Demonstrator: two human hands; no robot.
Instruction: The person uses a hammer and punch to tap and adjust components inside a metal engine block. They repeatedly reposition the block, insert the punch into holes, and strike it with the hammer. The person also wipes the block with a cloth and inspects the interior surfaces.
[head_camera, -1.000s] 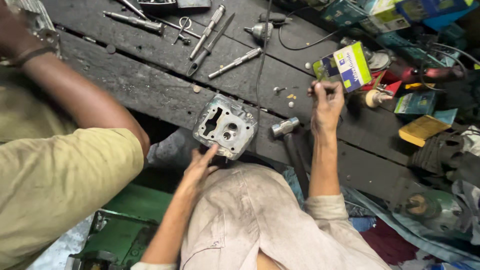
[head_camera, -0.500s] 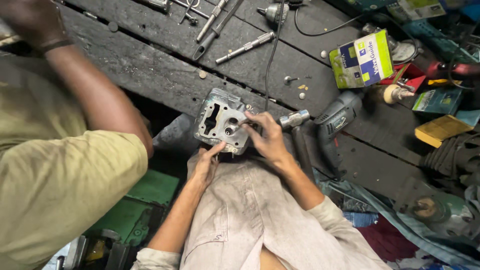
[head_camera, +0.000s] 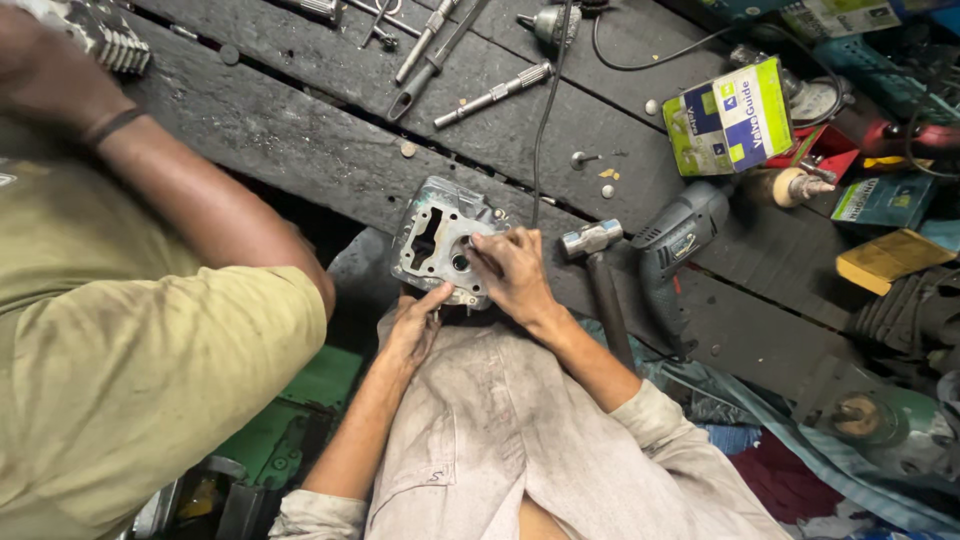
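A grey metal cylinder head (head_camera: 428, 222) with several ports rests at the near edge of a dark wooden bench (head_camera: 300, 140), above my lap. My left hand (head_camera: 412, 325) steadies its lower edge, thumb against the casting. My right hand (head_camera: 512, 275) lies over its right side. The fingertips are pinched together at a round port, and the small part between them is mostly hidden.
A hammer (head_camera: 597, 250) and a grey electric drill (head_camera: 675, 245) lie just right of my right hand. A green and blue carton (head_camera: 728, 115) stands farther back. Punches and sockets (head_camera: 495, 92) are scattered on the bench. A co-worker's arm (head_camera: 200, 205) in an olive sleeve reaches in at the left.
My right hand left the bench near the carton and came down onto the cylinder head. My left hand stayed at the head's lower edge.
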